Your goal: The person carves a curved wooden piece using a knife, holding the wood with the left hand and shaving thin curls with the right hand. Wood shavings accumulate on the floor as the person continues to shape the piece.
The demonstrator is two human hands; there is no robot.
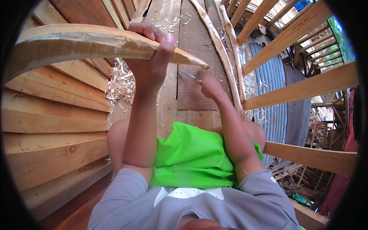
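Observation:
A long, pale wooden pole (pixel 88 43) runs from the far left, and its tapered end points to the right. My left hand (pixel 153 57) is wrapped around it near that end, thumb on the near side and fingers over the top. Below the tip, my right hand (pixel 212 88) grips a knife (pixel 187 74); its thin blade points up and to the left, apart from the pole. The handle is mostly covered by my fingers. A bright green cloth (pixel 191 153) lies across my lap.
Curled wood shavings (pixel 120 86) are heaped by the plank wall (pixel 57 122) on the left, with more scattered on the floorboards (pixel 195 90). Two peeled poles (pixel 218 34) lie along the right side, beside a wooden railing (pixel 303 87). Corrugated metal sheets (pixel 272 92) show beyond.

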